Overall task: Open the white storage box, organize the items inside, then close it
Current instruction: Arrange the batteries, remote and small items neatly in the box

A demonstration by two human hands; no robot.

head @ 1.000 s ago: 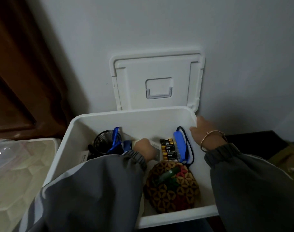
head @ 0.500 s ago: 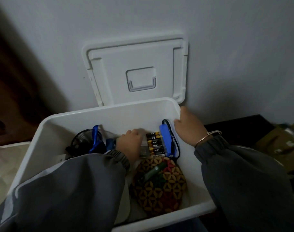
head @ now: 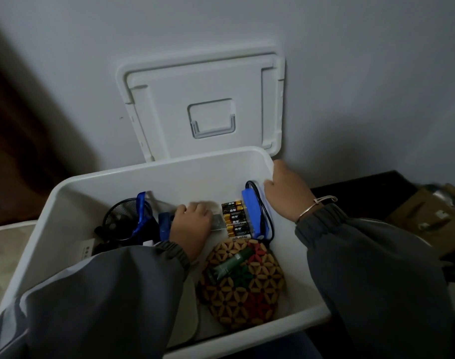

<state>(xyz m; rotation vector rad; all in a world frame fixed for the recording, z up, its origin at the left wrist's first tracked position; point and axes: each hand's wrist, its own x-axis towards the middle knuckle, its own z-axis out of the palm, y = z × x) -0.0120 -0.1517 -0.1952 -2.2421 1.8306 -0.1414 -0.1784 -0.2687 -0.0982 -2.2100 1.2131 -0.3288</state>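
Observation:
The white storage box (head: 169,167) stands open, its lid (head: 203,104) leaning upright against the wall behind it. My left hand (head: 192,224) is inside, its fingers curled over a pale flat packet (head: 218,224) beside a row of batteries (head: 235,221). My right hand (head: 285,193) grips the box's right rim near the back corner. Next to it lies a blue pack with a black cord (head: 252,213). A green tube (head: 229,265) rests on a patterned woven pouch (head: 244,286) at the front. At the left sit a black mesh cup (head: 120,218) and a blue strap (head: 141,211).
A small white labelled box (head: 86,248) lies at the box's left wall. Right of the box are a dark surface (head: 363,182) and a brown cardboard box (head: 423,218). A pale quilted surface (head: 3,255) lies on the left, below a brown door (head: 14,125).
My view has shifted around the box. My left hand stays on the pale packet beside the batteries, and my right hand keeps hold of the right rim.

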